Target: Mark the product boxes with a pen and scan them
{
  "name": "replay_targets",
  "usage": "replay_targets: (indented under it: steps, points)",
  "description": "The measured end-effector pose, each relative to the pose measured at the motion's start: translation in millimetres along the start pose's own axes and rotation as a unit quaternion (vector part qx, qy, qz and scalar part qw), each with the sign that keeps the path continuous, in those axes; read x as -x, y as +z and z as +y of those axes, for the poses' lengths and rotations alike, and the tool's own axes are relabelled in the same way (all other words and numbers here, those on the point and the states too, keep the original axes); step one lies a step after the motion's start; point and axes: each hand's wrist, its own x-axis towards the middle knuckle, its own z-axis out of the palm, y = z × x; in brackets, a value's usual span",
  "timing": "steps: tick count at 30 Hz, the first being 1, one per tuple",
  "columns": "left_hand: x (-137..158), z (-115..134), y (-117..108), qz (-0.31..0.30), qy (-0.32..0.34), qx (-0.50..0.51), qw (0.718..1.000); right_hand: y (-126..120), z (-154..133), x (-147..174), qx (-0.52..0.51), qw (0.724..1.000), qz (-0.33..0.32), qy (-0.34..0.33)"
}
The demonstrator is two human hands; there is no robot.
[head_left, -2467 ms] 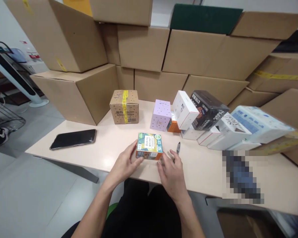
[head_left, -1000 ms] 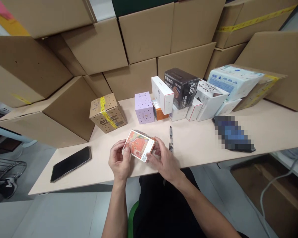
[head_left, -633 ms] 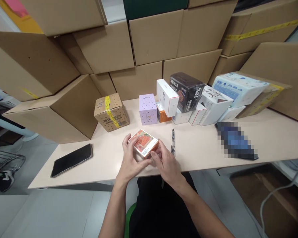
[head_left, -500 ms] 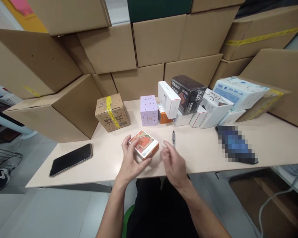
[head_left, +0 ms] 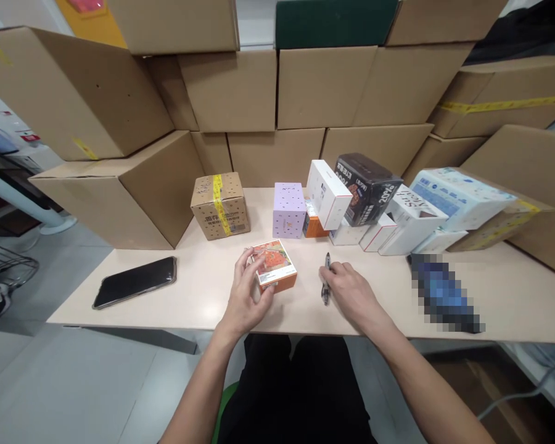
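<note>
My left hand (head_left: 247, 293) grips a small orange-and-white box (head_left: 277, 271) with a printed orange picture on top. Its fingers lie over the box's left side, with the thumb at the front. To the right, my right hand (head_left: 351, 290) has its thumb and fingers pinched on the middle of a slim grey and black pen (head_left: 326, 293). The pen lies on the table, its two ends showing beyond the fingertips.
Behind the hands stand a taped carton (head_left: 219, 209), a purple box (head_left: 288, 213) and several stacked product boxes (head_left: 367, 191). A phone (head_left: 136, 282) lies at left, a blurred-out dark object (head_left: 444, 293) at right. Large cartons (head_left: 277, 157) wall the table's (head_left: 203, 290) back.
My right hand has moved right and taken hold of the pen, which it was apart from before. The box in my left hand has turned a little and its front faces me more. The camera view has shifted.
</note>
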Motion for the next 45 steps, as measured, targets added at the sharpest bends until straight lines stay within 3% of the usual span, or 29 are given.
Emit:
replay_targets:
  steps: [4, 8, 14, 17, 21, 26, 33, 45]
  points:
    - [-1.1, -3.7, 4.5, 0.044, 0.022, -0.008, 0.999, 0.8, 4.9, -2.1, -0.068, 0.997, 0.024, -0.013]
    - [1.4, -5.5, 9.5, 0.066, 0.037, -0.033, 0.997, 5.8, 7.9, -0.1, -0.161, 0.983, 0.090, 0.023]
    - [8.9, 5.1, 24.0, 0.087, 0.021, -0.097, 0.991, 3.9, -2.3, 2.0, -0.328, 0.914, 0.199, 0.131]
    - [9.3, 10.8, 31.0, 0.076, 0.012, -0.143, 0.987, -10.1, -17.1, -11.8, -0.418, 0.878, 0.192, 0.133]
    - [8.7, 11.0, 32.3, 0.064, 0.010, -0.143, 0.988, -25.8, -46.8, -43.0, -0.541, 0.828, 0.104, 0.110]
    - [9.2, 8.4, 27.6, 0.072, 0.012, -0.125, 0.989, -17.6, -74.2, -71.0, -0.499, 0.862, 0.073, 0.056]
    - [9.0, 8.4, 27.7, 0.074, 0.008, -0.116, 0.990, -11.0, -80.0, -71.3, -0.442, 0.893, 0.085, 0.033]
    - [9.0, 9.5, 27.8, 0.078, 0.003, -0.120, 0.990, -13.1, -82.7, -73.9, -0.403, 0.913, 0.064, 0.003]
